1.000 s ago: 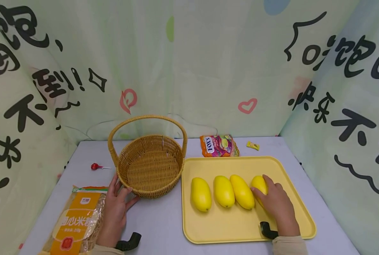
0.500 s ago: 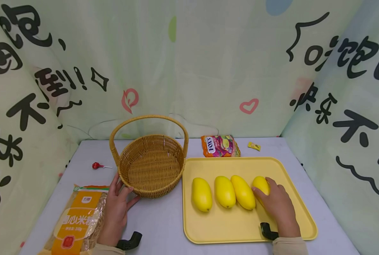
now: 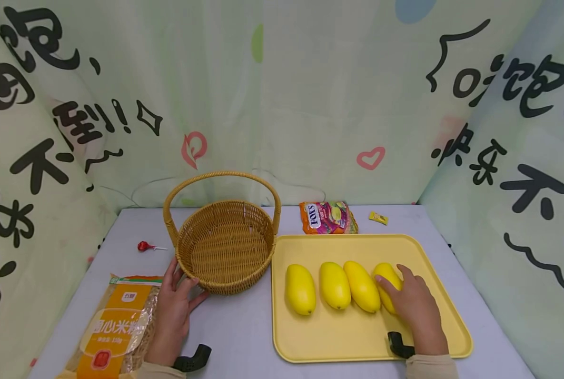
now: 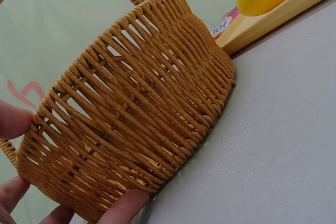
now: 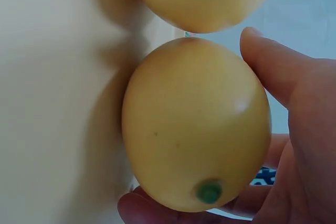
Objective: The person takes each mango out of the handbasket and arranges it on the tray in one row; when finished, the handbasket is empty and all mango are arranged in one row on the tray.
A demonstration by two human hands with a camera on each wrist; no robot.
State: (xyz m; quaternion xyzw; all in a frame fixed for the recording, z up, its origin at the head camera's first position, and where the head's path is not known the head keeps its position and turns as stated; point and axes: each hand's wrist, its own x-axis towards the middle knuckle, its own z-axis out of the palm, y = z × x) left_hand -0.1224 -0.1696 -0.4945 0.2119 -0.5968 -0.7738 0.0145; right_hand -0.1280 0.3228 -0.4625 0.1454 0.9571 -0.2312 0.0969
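Observation:
My left hand [image 3: 172, 310] holds the near left side of a round wicker basket [image 3: 234, 281] with a tall handle; its fingertips touch the rim and lower wall in the left wrist view. My right hand [image 3: 414, 305] is around the rightmost yellow mango [image 3: 387, 278], thumb on one side and fingers spread beyond the other. In the right wrist view this mango [image 5: 194, 124], with a green stem end, lies between thumb and fingers, which look loose. Several mangoes, among them the leftmost mango [image 3: 300, 289], lie in a row on a yellow tray [image 3: 329, 342].
A bag of rice noodles [image 3: 113, 326] lies at the left front. A red lollipop [image 3: 144, 246] is left of the basket. Behind the tray are a FOX'S candy bag [image 3: 329, 217] and a small yellow candy [image 3: 378, 217]. Printed curtains enclose the table.
The rightmost mango has rolled slightly left, up against its neighbour, and more of it shows. The right hand's fingers have loosened away from it. The left hand and basket stay put.

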